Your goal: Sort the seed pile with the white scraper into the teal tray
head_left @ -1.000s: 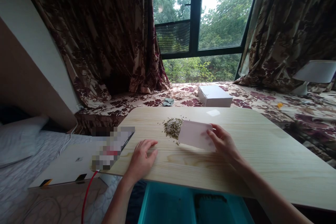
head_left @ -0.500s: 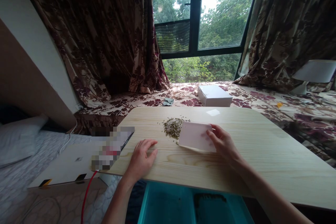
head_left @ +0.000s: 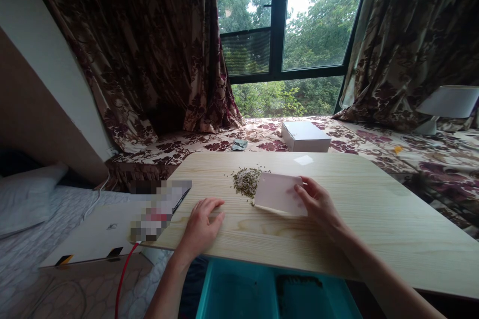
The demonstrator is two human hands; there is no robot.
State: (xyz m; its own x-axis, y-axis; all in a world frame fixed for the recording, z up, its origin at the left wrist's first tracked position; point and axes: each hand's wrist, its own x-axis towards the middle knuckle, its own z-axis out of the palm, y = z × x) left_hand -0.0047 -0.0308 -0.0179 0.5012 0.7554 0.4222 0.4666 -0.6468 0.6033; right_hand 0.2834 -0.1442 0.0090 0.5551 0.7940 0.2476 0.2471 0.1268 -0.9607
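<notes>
Thumb and fingers of my right hand (head_left: 318, 202) grip the right edge of a thin, whitish, translucent sheet (head_left: 279, 193), tilted over the wooden table (head_left: 374, 209). The sheet's left edge meets a heap of small greenish-brown grains (head_left: 245, 182), some of them scattered around it. What the sheet covers behind it is hidden. My left hand (head_left: 204, 222) rests on the tabletop to the lower left of the heap, fingers loosely bent and thumb apart, holding nothing.
Under the table's near edge sits a turquoise divided bin (head_left: 239, 289), with dark bits in its right compartment. A blurred-out object (head_left: 160, 214) with a red cable (head_left: 123, 279) lies at the table's left corner. Beyond the table stands a white box (head_left: 307, 134).
The sheet in my right hand has shifted very slightly left and up. My left hand and the heap look the same.
</notes>
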